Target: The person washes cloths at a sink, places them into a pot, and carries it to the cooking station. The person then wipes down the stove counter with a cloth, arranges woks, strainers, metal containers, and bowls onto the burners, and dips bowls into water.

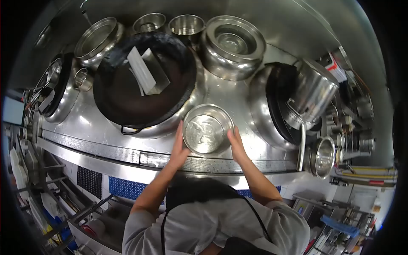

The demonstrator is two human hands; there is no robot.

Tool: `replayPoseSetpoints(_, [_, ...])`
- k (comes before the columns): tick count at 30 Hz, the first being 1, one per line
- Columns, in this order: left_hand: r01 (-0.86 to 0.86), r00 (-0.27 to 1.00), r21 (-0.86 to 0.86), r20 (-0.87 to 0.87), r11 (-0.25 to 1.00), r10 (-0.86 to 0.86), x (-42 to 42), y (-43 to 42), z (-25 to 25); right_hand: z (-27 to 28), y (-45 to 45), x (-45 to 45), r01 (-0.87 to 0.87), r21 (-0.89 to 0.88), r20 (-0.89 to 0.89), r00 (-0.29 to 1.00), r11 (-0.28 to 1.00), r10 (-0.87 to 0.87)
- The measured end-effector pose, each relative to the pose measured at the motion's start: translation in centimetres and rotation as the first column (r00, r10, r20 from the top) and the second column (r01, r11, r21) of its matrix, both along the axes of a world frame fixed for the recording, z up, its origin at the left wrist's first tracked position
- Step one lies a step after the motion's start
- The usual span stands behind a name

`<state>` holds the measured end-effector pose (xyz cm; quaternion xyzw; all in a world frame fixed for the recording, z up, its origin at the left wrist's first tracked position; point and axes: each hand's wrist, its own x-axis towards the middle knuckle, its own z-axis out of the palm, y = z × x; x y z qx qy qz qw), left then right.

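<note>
A round, shiny steel pot [223,127] is between my hands at the front of the steel stove counter. Against its left side my left hand [180,143] presses with the palm and fingers. Opposite it, my right hand [236,142] grips the right wall, thumb near the rim. The pot is upright, and its inside bottom looks bright and reflective; whether liquid is in it I cannot tell. Just left of the pot, a large black wok [170,104] holds a metal piece [158,70] and white flat strips [141,71].
Behind stand a wide steel vessel [231,68] and two smaller steel pots [187,30]. On the right, a tall steel pot [314,91] lies tilted over another black wok [278,106]. A perforated drain strip [204,165] runs along the counter's front edge.
</note>
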<state>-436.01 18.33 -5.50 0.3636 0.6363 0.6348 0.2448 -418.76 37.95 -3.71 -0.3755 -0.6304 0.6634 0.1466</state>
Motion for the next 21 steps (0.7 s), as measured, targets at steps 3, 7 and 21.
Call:
replayPoseSetpoints(3, [-0.013, 0.998, -0.066, 0.059, 0.998, 0.017, -2.3, 2.2, 1.4, 3.3, 3.8, 0.5, -0.119, -0.231, 0.027, 0.991, 0.966, 0.129])
replayPoseSetpoints(7, [0.028, 0.914, -0.379, 0.385, 0.925, 0.13, -2.3, 5.3, 9.4, 2.7, 5.4, 1.2, -0.231, -0.045, 0.066, 0.97, 0.972, 0.234])
replayPoseSetpoints(21, [-0.171, 0.725, -0.429, 0.555, 0.887, 0.408, -2.2, 4.3, 3.8, -5.1, 2.2, 3.9, 0.021, -0.064, -0.214, 0.976, 0.998, -0.034])
